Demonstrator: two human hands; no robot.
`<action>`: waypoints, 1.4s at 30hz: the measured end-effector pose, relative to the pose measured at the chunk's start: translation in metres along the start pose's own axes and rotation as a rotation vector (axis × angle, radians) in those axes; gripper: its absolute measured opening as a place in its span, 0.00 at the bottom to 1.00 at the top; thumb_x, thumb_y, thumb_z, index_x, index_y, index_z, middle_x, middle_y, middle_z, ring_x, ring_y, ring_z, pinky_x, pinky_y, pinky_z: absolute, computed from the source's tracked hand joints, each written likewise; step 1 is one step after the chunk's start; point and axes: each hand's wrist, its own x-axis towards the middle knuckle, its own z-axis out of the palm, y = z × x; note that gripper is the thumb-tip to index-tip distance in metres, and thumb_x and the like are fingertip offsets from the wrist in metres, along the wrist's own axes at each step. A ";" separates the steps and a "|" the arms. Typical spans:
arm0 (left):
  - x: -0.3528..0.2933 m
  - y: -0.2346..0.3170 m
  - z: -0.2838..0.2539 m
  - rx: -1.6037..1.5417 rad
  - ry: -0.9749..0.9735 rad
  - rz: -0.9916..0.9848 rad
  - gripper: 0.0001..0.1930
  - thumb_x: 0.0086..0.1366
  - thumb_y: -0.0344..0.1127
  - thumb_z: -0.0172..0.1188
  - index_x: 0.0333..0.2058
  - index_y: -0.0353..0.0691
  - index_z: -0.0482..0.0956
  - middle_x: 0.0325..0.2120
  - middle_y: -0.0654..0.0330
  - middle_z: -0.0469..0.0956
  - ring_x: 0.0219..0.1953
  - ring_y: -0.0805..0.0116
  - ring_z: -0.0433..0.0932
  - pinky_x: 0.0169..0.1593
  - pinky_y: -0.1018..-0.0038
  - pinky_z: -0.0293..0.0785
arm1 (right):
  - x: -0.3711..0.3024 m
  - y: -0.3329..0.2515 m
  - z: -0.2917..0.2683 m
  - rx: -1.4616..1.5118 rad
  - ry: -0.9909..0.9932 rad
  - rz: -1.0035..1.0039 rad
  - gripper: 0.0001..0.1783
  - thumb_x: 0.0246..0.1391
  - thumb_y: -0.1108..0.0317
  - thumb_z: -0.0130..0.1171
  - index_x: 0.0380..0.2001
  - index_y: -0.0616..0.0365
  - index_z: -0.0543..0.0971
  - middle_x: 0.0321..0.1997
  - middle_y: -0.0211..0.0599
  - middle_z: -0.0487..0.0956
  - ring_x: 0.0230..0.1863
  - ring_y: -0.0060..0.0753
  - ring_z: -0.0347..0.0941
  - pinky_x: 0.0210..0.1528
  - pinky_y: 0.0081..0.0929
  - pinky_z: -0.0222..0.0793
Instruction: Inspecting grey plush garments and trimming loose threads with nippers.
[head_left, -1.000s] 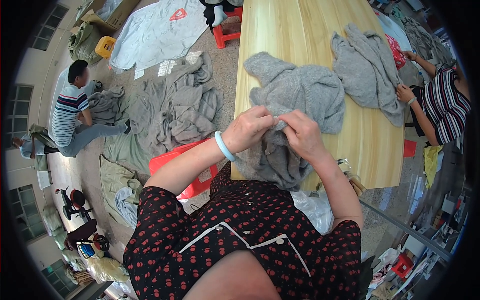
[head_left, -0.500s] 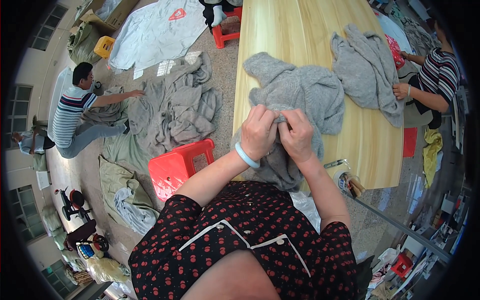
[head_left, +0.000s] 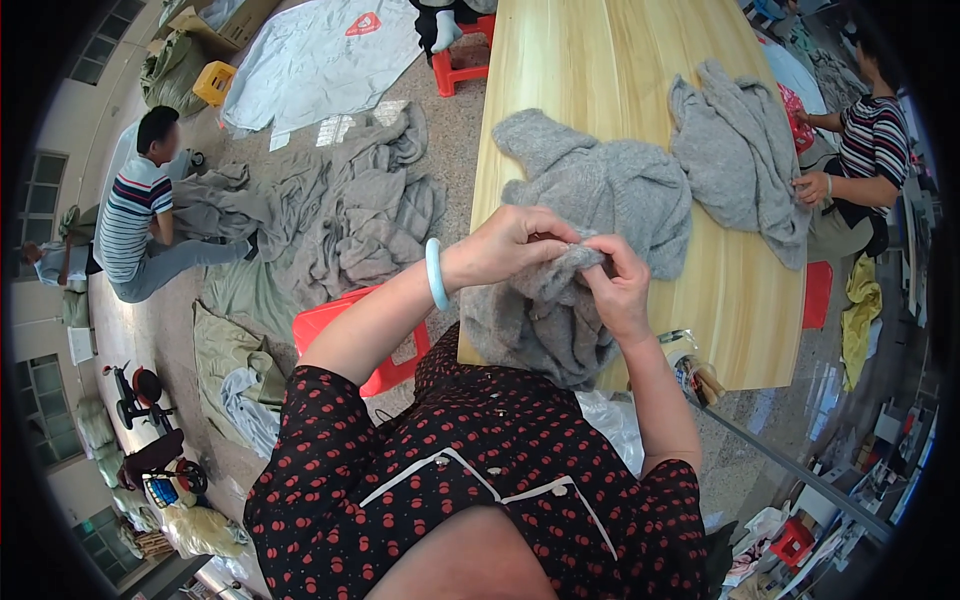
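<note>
A grey knitted sweater (head_left: 590,185) lies rumpled on the wooden table (head_left: 600,50), its near part bunched up close to my body. My left hand (head_left: 515,243), with a pale bangle at the wrist, pinches a fold of it between thumb and fingers. Right beside it, my right hand (head_left: 620,285) grips the same raised fold, with fingertips curled in. Whatever small detail lies between the fingertips is hidden. A second grey knitted piece (head_left: 740,160) rests farther right, touched by the hand of a co-worker (head_left: 870,150) in a striped top.
A container of tools (head_left: 697,375) sits at the table's near right corner. On the left stands a red stool (head_left: 330,320); beyond it a heap of grey knitwear (head_left: 370,220) covers the floor. Another person (head_left: 140,215) sits by that heap. A white sheet (head_left: 310,70) lies farther off.
My left hand has turned sideways, its forearm swinging out left. The gripped fold has shifted slightly right and bunched up. The person by the heap has drawn an arm back.
</note>
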 end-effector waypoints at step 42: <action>-0.002 0.052 0.040 -1.138 0.184 -0.563 0.03 0.59 0.31 0.52 0.28 0.39 0.71 0.25 0.69 0.72 0.27 0.83 0.69 0.31 0.84 0.67 | 0.057 -0.025 -0.027 -0.808 0.231 -0.401 0.08 0.34 0.78 0.52 0.23 0.54 0.71 0.26 0.36 0.70 0.24 0.43 0.69 0.25 0.34 0.67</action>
